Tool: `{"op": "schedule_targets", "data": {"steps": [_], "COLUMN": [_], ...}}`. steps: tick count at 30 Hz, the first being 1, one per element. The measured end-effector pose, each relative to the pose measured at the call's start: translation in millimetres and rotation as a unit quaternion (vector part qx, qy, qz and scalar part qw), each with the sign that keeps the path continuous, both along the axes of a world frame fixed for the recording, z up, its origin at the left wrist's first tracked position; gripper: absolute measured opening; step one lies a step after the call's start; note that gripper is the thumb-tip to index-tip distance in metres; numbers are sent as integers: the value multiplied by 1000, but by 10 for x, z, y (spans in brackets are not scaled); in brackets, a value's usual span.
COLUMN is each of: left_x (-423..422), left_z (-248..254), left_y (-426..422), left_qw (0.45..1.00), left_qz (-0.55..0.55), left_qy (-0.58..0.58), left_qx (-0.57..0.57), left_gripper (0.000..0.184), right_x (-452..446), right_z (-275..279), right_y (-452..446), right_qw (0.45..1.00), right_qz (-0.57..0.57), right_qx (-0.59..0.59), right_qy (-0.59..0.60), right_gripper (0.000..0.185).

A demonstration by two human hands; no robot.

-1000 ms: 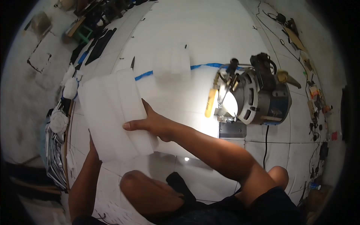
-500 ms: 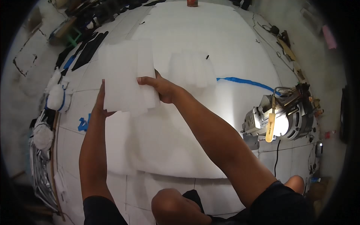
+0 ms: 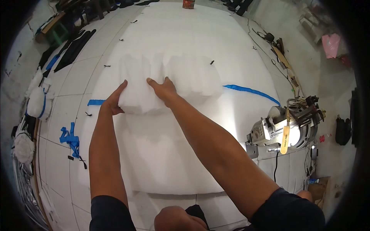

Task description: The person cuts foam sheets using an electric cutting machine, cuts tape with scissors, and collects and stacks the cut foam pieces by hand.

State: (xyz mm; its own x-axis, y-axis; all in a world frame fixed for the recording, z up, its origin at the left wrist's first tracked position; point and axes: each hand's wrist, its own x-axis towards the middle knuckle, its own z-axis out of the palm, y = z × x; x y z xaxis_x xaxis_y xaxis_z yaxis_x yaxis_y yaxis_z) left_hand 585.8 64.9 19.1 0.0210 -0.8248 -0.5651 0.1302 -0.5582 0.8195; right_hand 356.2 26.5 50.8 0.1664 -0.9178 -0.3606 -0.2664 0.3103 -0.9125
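Observation:
My left hand (image 3: 115, 99) presses on the left side of a stack of thin white sheets (image 3: 139, 90), fingers under its edge and thumb up. My right hand (image 3: 164, 90) grips the same stack at its right side, thumb on top. The sheets look soft and slightly translucent, with their upper edges uneven. Close on the right lies a second pile of white sheets (image 3: 195, 79), almost touching the first. Both are over a large white padded sheet (image 3: 169, 154) spread on the floor. The stack's underside is hidden.
A metal machine with a yellow-handled tool (image 3: 285, 140) stands at the right. A blue strip (image 3: 252, 91) runs toward it. Another blue strip (image 3: 96, 102) and a tangled blue ribbon (image 3: 70, 139) lie left. A red can (image 3: 188, 4) sits at the far end. White tiles (image 3: 58, 165) surround the sheet.
Both hands have lowered the stack onto the padded sheet and brought it right, up against the second pile. The head view has shifted a little, showing more of the left floor.

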Motion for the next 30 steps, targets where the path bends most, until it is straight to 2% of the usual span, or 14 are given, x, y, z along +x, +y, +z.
{"op": "schedule_targets", "data": {"steps": [5, 8, 10, 11, 13, 14, 16, 17, 19, 22, 23, 25, 28, 30], "left_x": [-53, -75, -40, -25, -3, -155, -283, -265, -132, -471, -428, -277, -414, -460], "left_z": [-9, -10, -115, -117, -149, 94, 192, 144, -31, 283, 213, 7, 191, 218], "left_y": [-46, -94, -165, -195, -180, -57, -24, -73, -229, -56, -104, -222, -117, -111], "left_qw": [999, 999, 999, 998, 997, 996, 995, 994, 996, 988, 988, 987, 985, 985], "left_qz": [-4, -7, -12, -8, -3, 7, 11, 35, 36, 109, 106, 91, 29, 27], "left_qy": [-40, -50, -50, -61, -71, -80, -88, -75, -31, -91, -90, -81, -149, -145], "left_qx": [-13, -13, -11, -18, -24, -39, -51, -72, -78, -67, -66, -106, -85, -88], "left_gripper": [112, 111, 111, 108, 104, 100, 96, 93, 89, 95, 95, 103, 108, 108], "right_x": [99, 111, 28, -3, -52, -52, -7, 24, 92, 131, 114, 75, 75, 74], "right_z": [84, 49, 138, 177, 256, 337, 448, 398, 240, 131, 88, 14, -97, -58], "right_y": [31, -54, -33, -4, 56, 211, 614, 610, 572, 422, 404, 377, 271, 225], "right_qw": [989, 976, 952, 953, 926, 926, 837, 838, 780, 787, 787, 822, 841, 843], "right_qz": [-35, -66, -65, -65, -39, -41, 68, 64, 157, 142, 140, 72, -16, -35], "right_qx": [-132, -196, -292, -290, -375, -373, -453, -450, -479, -386, -384, -384, -395, -391], "right_qy": [59, 61, 64, 64, 29, 29, 300, 301, 371, 459, 461, 413, 369, 368], "right_gripper": [96, 84, 73, 73, 75, 75, 70, 70, 65, 63, 63, 63, 63, 63]}}
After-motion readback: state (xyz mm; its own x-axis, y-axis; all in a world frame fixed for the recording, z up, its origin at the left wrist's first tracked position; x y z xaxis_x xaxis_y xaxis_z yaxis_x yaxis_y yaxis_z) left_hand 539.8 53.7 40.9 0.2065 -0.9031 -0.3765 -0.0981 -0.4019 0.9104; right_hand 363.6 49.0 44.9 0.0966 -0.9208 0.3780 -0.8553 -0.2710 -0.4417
